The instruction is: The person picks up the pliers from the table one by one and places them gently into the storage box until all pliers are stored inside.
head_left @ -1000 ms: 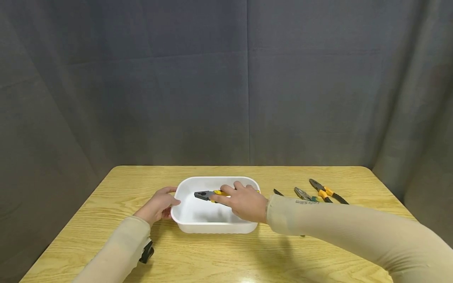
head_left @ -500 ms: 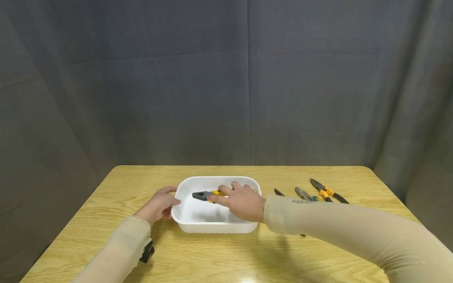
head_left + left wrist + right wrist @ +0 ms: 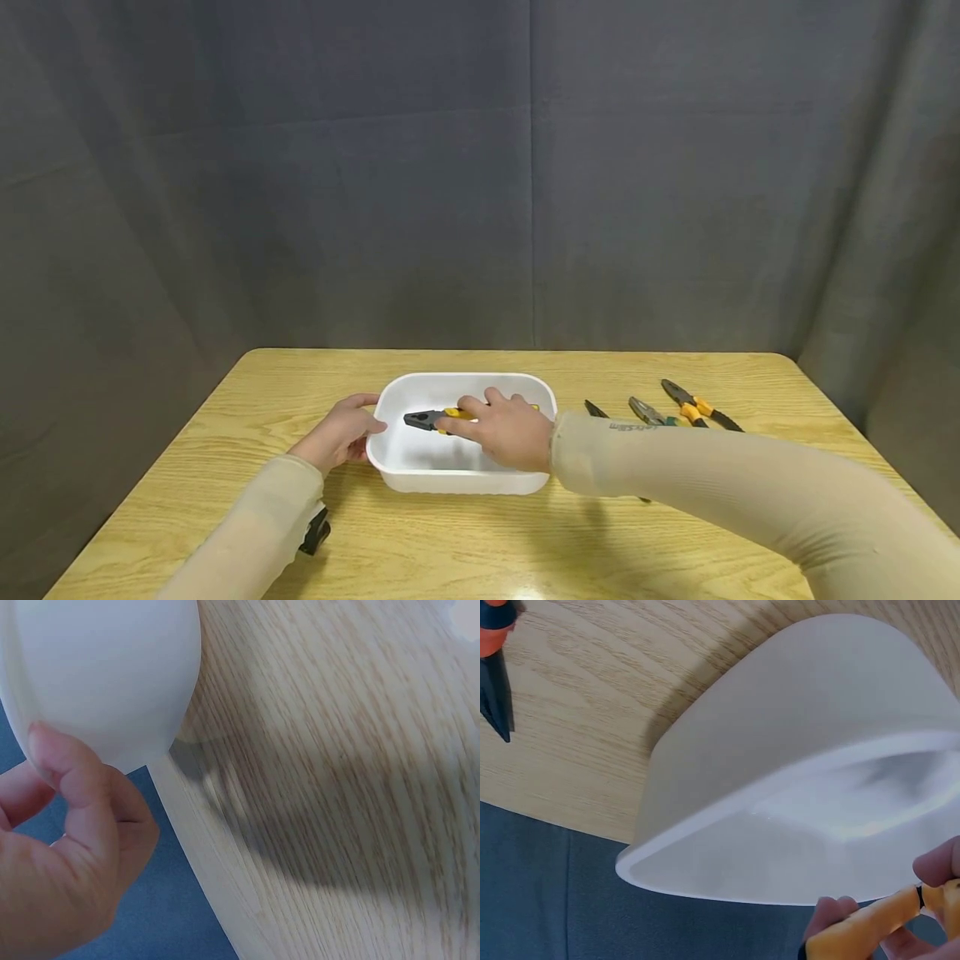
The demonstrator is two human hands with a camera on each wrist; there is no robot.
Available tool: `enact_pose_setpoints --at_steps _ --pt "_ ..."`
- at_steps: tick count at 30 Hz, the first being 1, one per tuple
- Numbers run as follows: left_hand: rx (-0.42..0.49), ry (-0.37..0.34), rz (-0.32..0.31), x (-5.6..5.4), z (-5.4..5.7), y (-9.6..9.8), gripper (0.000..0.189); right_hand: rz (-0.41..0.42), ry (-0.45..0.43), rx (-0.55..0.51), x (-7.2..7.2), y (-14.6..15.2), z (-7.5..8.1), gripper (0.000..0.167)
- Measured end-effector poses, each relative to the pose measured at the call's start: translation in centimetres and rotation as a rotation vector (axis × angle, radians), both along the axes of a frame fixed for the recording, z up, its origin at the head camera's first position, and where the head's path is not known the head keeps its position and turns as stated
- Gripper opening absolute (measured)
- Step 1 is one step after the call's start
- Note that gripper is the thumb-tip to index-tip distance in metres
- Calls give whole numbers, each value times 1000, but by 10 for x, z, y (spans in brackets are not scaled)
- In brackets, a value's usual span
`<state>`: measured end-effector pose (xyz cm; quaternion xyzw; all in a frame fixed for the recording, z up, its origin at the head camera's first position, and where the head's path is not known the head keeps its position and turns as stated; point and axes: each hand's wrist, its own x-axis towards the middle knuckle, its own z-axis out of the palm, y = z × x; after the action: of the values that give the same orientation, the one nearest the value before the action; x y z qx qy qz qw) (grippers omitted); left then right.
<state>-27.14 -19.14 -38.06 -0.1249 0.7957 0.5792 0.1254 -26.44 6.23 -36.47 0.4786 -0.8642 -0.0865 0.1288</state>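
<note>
A white rectangular tub (image 3: pixel 465 482) with rounded corners stands on the wooden table. My left hand (image 3: pixel 341 433) holds its left end, thumb over the rim and fingers below on the outside; the left wrist view shows this thumb on the tub wall (image 3: pixel 105 667). Over the tub's inside, my right hand (image 3: pixel 510 429) grips a pair of pliers (image 3: pixel 423 419) with dark jaws pointing left and yellow-and-black handles. In the right wrist view the fingers wrap the yellow handle (image 3: pixel 866 926) above the tub's rim (image 3: pixel 795 776). The palm side of the right hand is hidden in the head view.
Right of the tub lie several more pliers: orange-and-black ones (image 3: pixel 686 400), a pair with a green grip (image 3: pixel 647 410), and a dark tip (image 3: pixel 595 408) partly behind the right sleeve (image 3: pixel 675 467). A grey curtain (image 3: pixel 480 183) hangs behind the table (image 3: pixel 420 550).
My right hand has shifted slightly left and down with the pliers, further over the tub. The left hand keeps its hold on the tub's end.
</note>
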Motion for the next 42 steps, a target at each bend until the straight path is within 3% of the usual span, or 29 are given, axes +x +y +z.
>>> enact_pose_setpoints --at_steps 19,27,35,42 --pt "14 5 -9 0 1 0 53 -61 -87 67 -3 -17 -6 52" --pt "22 5 -11 1 0 -1 52 -63 -97 113 -10 -25 -16 50" --pt "21 0 -10 1 1 0 51 -49 -214 192 -19 -29 -16 51" --pt "21 5 -2 0 -1 0 52 -23 -159 261 -24 -29 -23 53"
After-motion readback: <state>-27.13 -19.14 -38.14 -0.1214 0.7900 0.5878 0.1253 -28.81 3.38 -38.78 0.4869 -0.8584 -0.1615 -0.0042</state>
